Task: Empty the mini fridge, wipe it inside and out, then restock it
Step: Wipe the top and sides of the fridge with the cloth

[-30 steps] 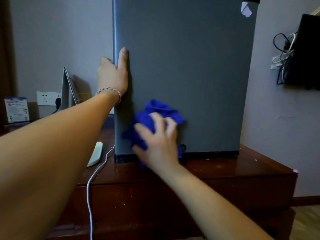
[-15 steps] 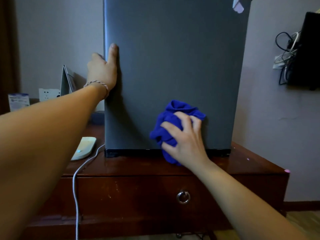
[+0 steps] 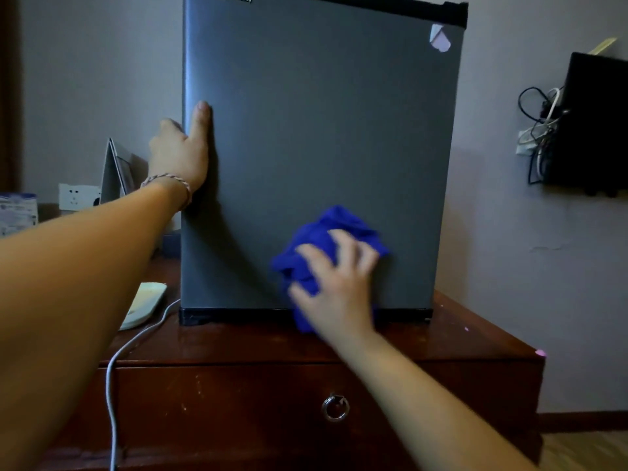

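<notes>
Dim room, grey-mauve wall behind. Dark reddish wooden cabinet (image 3: 441,338) in front of me, one drawer in its face with a ring pull (image 3: 335,407) near the middle.

Mini fridge (image 3: 323,130) stands upright on the cabinet top, toward the back, door closed and facing me; black strip along its base, a brand mark at the top edge, a torn pale sticker (image 3: 440,37) in the door's upper right corner.

My left hand (image 3: 178,154) is on the fridge's left edge: thumb laid flat and straight up the door front, the other fingers reaching round the side, mostly hidden. A braided bracelet (image 3: 168,181) sits on that wrist.

My right hand (image 3: 334,287) is low on the door, right of centre, fingers spread and pressing a bunched blue cloth (image 3: 329,229) against the door. The cloth sticks out above and left of my fingers, and a fold hangs below my palm over the black base strip. Hand is blurred.

Left end of the cabinet top: a pale flat device (image 3: 142,305) near the front-left corner of the fridge, a white cable (image 3: 115,362) running from beside the fridge base over the cabinet's front edge and down. Further back on the left, a thin grey leaning panel (image 3: 117,169), a white wall socket (image 3: 73,195), a small printed box (image 3: 17,212).

On the right wall, a black mounted unit (image 3: 593,124) with a tangle of cables (image 3: 540,127) on its left side.
</notes>
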Demonstrator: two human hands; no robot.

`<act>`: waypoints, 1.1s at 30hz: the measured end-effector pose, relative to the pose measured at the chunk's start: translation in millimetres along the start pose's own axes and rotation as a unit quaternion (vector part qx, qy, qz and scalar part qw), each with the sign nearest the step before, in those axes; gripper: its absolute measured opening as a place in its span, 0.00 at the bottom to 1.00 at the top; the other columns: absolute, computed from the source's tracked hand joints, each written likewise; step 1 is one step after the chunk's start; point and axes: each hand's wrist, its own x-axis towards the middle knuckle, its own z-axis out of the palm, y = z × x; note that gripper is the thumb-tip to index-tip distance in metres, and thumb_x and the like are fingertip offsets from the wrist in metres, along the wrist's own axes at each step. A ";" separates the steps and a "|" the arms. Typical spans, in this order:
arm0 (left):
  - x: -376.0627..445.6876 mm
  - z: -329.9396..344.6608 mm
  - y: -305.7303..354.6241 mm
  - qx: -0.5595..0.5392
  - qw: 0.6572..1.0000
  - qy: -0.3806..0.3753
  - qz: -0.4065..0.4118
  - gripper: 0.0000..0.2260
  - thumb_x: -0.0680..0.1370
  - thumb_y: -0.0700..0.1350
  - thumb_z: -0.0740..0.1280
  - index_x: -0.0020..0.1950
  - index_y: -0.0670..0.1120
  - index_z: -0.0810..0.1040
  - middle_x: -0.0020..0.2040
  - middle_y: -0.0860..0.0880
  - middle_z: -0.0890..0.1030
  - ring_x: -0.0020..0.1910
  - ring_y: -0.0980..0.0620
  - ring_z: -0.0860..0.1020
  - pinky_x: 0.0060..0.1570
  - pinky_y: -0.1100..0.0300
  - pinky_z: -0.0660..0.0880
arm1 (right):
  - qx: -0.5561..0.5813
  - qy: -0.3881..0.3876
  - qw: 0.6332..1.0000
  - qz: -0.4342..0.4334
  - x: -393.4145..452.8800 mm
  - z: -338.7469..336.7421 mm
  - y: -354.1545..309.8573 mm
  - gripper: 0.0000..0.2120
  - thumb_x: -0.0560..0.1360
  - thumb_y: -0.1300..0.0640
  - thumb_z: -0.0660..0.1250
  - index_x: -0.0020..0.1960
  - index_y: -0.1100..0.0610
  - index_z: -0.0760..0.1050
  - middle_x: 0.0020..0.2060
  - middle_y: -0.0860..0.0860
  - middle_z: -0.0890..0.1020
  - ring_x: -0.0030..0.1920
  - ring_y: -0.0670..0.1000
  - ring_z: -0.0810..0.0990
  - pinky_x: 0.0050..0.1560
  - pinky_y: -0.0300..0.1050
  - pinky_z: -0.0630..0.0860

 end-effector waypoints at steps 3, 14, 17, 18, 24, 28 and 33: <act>-0.9 -1.4 1.6 0.019 1.000 -0.001 0.004 0.34 0.80 0.68 0.52 0.64 0.38 0.72 0.63 0.35 0.75 0.60 0.37 0.74 0.50 0.53 0.64 | 0.012 -0.074 0.994 -0.085 2.5 33.1 -73.3 0.25 0.64 0.44 0.75 0.60 0.46 0.78 0.69 0.56 0.70 0.62 0.64 0.66 0.55 0.59 0.74; -5.7 -6.6 6.1 0.026 1.000 -0.007 -0.001 0.34 0.80 0.68 0.52 0.62 0.37 0.73 0.61 0.36 0.76 0.51 0.42 0.72 0.48 0.53 0.63 | 0.004 -0.147 0.982 -0.121 2.3 16.1 -46.9 0.28 0.60 0.47 0.79 0.60 0.46 0.79 0.70 0.54 0.71 0.64 0.62 0.65 0.54 0.58 0.76; -5.8 -7.3 6.6 0.023 1.000 -0.007 -0.006 0.35 0.80 0.68 0.52 0.62 0.37 0.73 0.61 0.36 0.76 0.50 0.44 0.71 0.48 0.53 0.64 | -0.005 -0.116 0.991 -0.071 -2.5 -10.6 0.9 0.25 0.63 0.46 0.76 0.60 0.45 0.80 0.68 0.54 0.72 0.62 0.62 0.67 0.61 0.58 0.73; -6.0 -7.9 6.9 0.025 1.000 -0.007 -0.006 0.35 0.80 0.68 0.52 0.62 0.37 0.73 0.61 0.36 0.76 0.51 0.42 0.72 0.48 0.53 0.64 | -0.009 -0.105 0.993 -0.051 -5.2 -19.5 17.4 0.24 0.64 0.46 0.76 0.59 0.46 0.80 0.68 0.54 0.72 0.62 0.63 0.67 0.64 0.57 0.71; -3.8 -8.1 6.2 0.022 1.000 -0.008 -0.010 0.36 0.79 0.69 0.53 0.63 0.36 0.73 0.62 0.35 0.76 0.59 0.37 0.75 0.52 0.50 0.67 | -0.036 -0.065 0.994 0.079 -18.3 -65.5 95.5 0.21 0.67 0.46 0.73 0.60 0.47 0.79 0.67 0.54 0.69 0.62 0.61 0.64 0.66 0.61 0.69; -5.4 -5.1 6.1 0.011 1.000 -0.005 -0.025 0.37 0.79 0.70 0.52 0.63 0.37 0.73 0.62 0.36 0.76 0.57 0.39 0.75 0.52 0.50 0.67 | -0.046 -0.040 0.990 0.124 -19.5 -66.8 99.4 0.22 0.66 0.50 0.78 0.59 0.47 0.79 0.66 0.54 0.68 0.63 0.63 0.64 0.66 0.61 0.67; -8.7 -0.8 7.6 -0.017 0.998 0.005 -0.058 0.37 0.78 0.71 0.53 0.64 0.38 0.73 0.65 0.36 0.75 0.62 0.37 0.74 0.57 0.51 0.68 | -0.037 -0.054 0.998 0.009 -15.2 -37.9 47.1 0.22 0.66 0.49 0.74 0.59 0.50 0.80 0.66 0.58 0.71 0.60 0.65 0.68 0.64 0.57 0.68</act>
